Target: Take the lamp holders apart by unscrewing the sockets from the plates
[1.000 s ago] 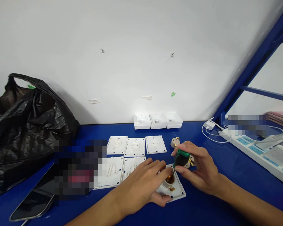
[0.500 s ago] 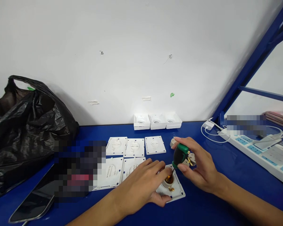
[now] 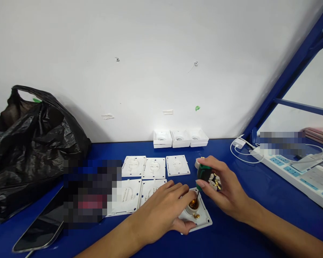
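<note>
My right hand [image 3: 226, 190] grips a screwdriver [image 3: 204, 173] with a green and black handle, its shaft pointing down into a round socket [image 3: 193, 207]. That socket, brassy inside, sits on a square white plate [image 3: 204, 214]. My left hand [image 3: 168, 206] holds the plate, fingers against the socket and thumb at the near edge. A small brass piece [image 3: 196, 216] lies beside the socket. Behind my right fingers are several pale round parts with brass pieces [image 3: 215, 181], partly hidden. More white square plates [image 3: 154, 167] lie in two rows behind and left of my left hand.
Three white boxes [image 3: 179, 138] stand against the wall. A black plastic bag [image 3: 43, 143] fills the left side, with a phone [image 3: 40, 225] and a blurred item in front of it. At right lie a power strip [image 3: 290, 172] and white cables [image 3: 244, 159], beside a blue metal frame [image 3: 290, 75].
The screwdriver handle has turned slightly in my right hand, and my right fingers have shifted around it. My left hand stays on the plate. The view has moved very slightly.
</note>
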`<state>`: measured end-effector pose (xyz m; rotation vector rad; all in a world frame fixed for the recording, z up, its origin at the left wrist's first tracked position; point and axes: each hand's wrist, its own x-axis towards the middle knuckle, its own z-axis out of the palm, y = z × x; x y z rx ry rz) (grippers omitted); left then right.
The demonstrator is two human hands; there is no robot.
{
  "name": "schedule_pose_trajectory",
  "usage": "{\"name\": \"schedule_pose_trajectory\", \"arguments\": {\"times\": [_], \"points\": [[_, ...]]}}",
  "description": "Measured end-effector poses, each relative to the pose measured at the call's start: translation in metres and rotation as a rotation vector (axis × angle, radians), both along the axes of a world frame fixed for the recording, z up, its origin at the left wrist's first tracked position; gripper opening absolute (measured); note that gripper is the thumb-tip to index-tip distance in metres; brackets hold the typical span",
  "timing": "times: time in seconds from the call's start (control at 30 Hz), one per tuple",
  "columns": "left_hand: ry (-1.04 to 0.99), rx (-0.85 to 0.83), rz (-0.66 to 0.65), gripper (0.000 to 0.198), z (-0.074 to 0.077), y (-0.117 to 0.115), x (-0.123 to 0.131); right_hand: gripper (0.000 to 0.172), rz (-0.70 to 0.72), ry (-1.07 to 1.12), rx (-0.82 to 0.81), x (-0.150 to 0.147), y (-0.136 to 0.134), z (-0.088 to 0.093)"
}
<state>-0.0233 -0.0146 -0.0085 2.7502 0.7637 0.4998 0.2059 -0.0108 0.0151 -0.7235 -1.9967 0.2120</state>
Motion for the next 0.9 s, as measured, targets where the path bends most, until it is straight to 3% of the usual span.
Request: {"name": "schedule_pose_trajectory", "arguments": {"times": [0.23,0.4,0.53,0.63,0.77,0.9], "points": [[0.008,0.036,0.008,0.05,-0.001,0.0,0.001,0.053,0.001,-0.026,-0.094,0.002,-0.001,-0.004],[0.002,0.006,-0.027,0.032,0.004,0.002,0.0,0.054,-0.058,0.083,0.09,0.004,-0.002,-0.012],[0.017,0.013,-0.01,0.026,0.008,0.001,0.001,0.053,0.056,-0.007,0.03,0.008,-0.004,-0.014],[0.024,0.0,-0.01,0.028,0.011,0.0,0.001,0.053,0.084,-0.002,-0.008,0.008,-0.005,-0.011],[0.024,0.025,-0.003,0.03,0.012,-0.002,0.001,0.057,0.04,0.094,0.076,0.003,-0.005,-0.004],[0.021,0.012,0.002,0.027,0.012,-0.002,0.001,0.05,0.086,0.055,0.088,0.001,-0.003,0.007]]}}
